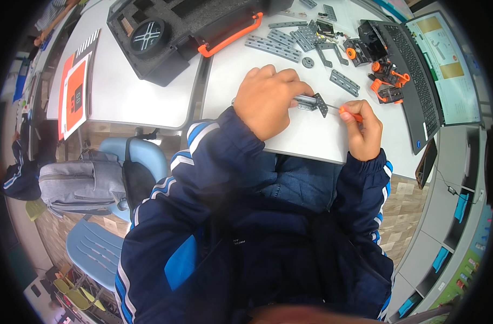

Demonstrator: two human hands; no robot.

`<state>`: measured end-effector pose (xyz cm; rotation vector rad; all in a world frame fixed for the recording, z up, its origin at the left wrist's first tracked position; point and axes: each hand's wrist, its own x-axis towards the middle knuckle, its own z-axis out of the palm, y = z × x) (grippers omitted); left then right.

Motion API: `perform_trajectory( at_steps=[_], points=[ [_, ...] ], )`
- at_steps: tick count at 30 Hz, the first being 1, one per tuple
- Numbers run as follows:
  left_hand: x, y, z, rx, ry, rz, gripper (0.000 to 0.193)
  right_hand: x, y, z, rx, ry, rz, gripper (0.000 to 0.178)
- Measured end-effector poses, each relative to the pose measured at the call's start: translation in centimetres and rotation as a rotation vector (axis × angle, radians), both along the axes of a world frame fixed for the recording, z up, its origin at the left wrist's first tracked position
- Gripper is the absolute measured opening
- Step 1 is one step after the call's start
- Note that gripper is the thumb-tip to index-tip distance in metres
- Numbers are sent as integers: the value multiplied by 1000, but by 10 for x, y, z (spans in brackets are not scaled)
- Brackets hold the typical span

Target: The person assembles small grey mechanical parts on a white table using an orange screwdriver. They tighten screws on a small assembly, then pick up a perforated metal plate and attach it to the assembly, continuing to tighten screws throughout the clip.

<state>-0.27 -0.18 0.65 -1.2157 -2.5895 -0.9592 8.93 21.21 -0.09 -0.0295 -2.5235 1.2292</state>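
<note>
My left hand (269,101) is closed around a grey metal beam assembly (307,102) just above the white table near its front edge. A dark perforated plate (321,105) sits at the right end of the assembly. In my right hand (363,129), pinched between thumb and fingers, is a screwdriver (356,115) with an orange handle. Its thin shaft points left, and the tip reaches the plate. Part of the assembly is hidden beneath my left hand.
Behind my hands lie several grey perforated beams (273,48) and a small round disc (308,62). Black and orange modules (387,81) stand beside an open laptop (419,70) on the right. A black case (165,70) with an orange handle and a wheel (148,36) occupies the back left, near booklets (76,97).
</note>
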Motion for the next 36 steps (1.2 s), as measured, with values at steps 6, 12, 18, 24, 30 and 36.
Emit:
perform_trajectory(
  at_steps=[6, 12, 18, 24, 30, 36],
  points=[
    [1, 0, 3, -14, -13, -8, 32, -4, 6, 6, -55, -117, 36, 6],
    [1, 0, 4, -20, -24, -13, 33, -7, 10, 13, -170, -232, 78, 7],
    [1, 0, 4, -16, -22, -17, 33, -13, 16, 19, -320, -390, 110, 8],
    [1, 0, 4, -17, -16, -18, 33, -18, 22, 21, -411, -463, 165, 9],
    [0, 0, 3, -12, -19, -21, 33, -19, 22, 21, -358, -493, 159, 8],
    [1, 0, 2, -2, -15, -11, 33, -6, 13, 19, -79, -244, 161, 15]
  ],
)
